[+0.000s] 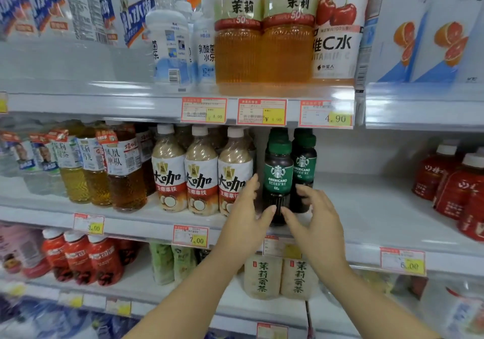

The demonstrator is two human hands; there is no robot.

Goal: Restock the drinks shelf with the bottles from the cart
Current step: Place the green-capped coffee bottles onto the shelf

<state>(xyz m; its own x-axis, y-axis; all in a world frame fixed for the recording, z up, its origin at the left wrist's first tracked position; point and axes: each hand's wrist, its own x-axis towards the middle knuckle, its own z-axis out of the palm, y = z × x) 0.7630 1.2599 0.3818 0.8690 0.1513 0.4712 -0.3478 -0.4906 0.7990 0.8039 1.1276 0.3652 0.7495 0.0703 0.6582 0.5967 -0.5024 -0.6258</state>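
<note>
Two rows of dark plastic coffee bottles with green caps and green labels stand on the white middle shelf [366, 207]. The front coffee bottle [278, 178] of the left row is upright near the shelf's edge. The left hand [247, 215] and right hand [318, 215] cup it loosely from either side, fingers spread wide, with both thumbs touching its lower front. The neighbouring coffee bottle [303, 165] stands just behind the right hand's fingers. Beige white-capped latte bottles [201, 171] stand just left; red bottles [450, 189] sit well apart at the right.
</note>
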